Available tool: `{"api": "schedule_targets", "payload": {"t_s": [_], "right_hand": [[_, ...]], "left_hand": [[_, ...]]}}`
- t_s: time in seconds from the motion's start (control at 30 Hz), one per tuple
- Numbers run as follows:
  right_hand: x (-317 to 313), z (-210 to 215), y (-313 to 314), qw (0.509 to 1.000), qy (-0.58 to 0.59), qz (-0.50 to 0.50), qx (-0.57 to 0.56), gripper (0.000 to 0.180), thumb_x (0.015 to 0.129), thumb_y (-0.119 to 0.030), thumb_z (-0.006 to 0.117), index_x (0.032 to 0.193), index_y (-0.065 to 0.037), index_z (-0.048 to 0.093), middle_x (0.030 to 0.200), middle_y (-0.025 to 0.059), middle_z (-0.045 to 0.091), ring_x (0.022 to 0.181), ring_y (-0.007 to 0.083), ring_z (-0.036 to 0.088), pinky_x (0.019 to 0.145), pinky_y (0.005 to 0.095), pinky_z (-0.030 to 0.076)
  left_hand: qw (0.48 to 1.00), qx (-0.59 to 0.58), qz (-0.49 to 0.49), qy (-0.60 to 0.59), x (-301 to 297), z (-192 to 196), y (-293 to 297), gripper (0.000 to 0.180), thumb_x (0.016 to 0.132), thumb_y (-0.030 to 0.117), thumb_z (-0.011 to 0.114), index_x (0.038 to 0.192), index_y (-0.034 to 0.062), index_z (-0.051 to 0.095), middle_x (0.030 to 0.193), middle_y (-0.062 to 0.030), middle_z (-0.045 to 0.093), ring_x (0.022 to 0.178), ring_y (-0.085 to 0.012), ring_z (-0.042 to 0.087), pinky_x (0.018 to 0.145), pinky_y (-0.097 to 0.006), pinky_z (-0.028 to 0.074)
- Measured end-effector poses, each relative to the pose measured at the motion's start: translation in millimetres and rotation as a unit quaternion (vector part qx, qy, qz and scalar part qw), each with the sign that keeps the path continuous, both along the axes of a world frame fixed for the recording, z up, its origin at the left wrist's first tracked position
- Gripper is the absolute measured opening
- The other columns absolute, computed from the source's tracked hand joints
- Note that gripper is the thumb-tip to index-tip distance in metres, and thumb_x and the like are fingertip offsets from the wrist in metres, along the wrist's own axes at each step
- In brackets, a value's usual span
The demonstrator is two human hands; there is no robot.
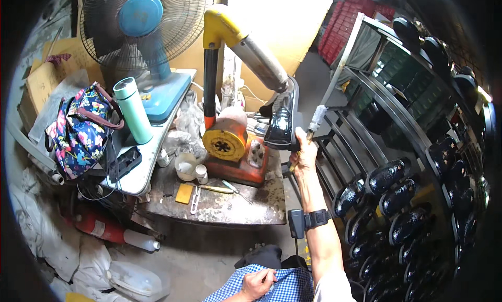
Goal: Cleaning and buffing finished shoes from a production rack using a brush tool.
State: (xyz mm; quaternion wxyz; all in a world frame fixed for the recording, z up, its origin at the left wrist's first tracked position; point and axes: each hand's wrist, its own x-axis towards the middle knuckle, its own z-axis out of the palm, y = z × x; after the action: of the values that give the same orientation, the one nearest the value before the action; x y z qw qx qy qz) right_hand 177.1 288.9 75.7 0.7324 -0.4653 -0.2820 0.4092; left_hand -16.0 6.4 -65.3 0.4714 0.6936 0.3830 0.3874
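Observation:
Stretched out in front of me, my right hand [304, 153] is closed on a glossy black shoe [281, 125], thumb against its edge. The same hand also holds a thin brush [317, 118] with a white fluffy head, which points up beside the shoe. The shoe is right at the mouth of a metal blower pipe [264, 61], joined to a yellow elbow on an orange and yellow machine [227, 145]. Resting on a blue checked apron [290, 282] over my lap, my left hand [258, 283] has its fingers curled in, and nothing shows in it.
A worn workbench [251, 210] bears a white pot [186, 167], a small bottle [201, 174] and a yellow sponge [184, 194]. Left are a fan [141, 17], a mint flask [133, 111] and a floral bag [83, 129]. Metal racks of black shoes [387, 176] stand right.

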Motion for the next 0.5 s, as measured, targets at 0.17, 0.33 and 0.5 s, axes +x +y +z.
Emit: {"api": "schedule_targets", "payload": {"t_s": [0.17,0.33,0.5], "right_hand": [[-18.0,-24.4,-77.9,0.997,0.035,0.072,0.001,0.034,0.08,-0.024,0.062,0.107,-0.004,0.055,0.065,-0.0069,0.05,0.043,0.0016,0.04,0.034,0.017,0.027],[-35.5,-63.4,-210.6,0.995,0.026,0.055,-0.078,0.032,0.078,-0.035,0.06,0.092,-0.006,0.056,0.067,0.0013,0.058,0.043,0.0087,0.049,0.034,0.0188,0.036],[-47.0,-83.1,-320.1,0.969,0.231,-0.008,-0.083,0.039,0.074,-0.036,0.064,0.091,-0.003,0.056,0.07,0.0048,0.059,0.045,0.0131,0.051,0.035,0.0232,0.037]], "left_hand": [[0.984,-0.142,0.032,-0.101,-4.3,2.9,2.1,0.018,0.088,0.008,0.045,0.087,-0.0042,0.058,0.07,-0.0103,0.064,0.057,-0.013,0.063,0.051,-0.022,0.05],[0.908,-0.223,0.122,-0.334,-7.8,36.1,31.2,0.031,0.093,0.022,0.043,0.109,-0.0041,0.046,0.077,-0.0126,0.06,0.061,-0.0129,0.059,0.056,-0.023,0.049],[0.901,-0.353,-0.006,-0.251,-10.4,81.9,28.9,0.036,0.092,0.03,0.041,0.108,-0.001,0.053,0.063,-0.0014,0.053,0.052,-0.0048,0.046,0.047,-0.016,0.036]]}}
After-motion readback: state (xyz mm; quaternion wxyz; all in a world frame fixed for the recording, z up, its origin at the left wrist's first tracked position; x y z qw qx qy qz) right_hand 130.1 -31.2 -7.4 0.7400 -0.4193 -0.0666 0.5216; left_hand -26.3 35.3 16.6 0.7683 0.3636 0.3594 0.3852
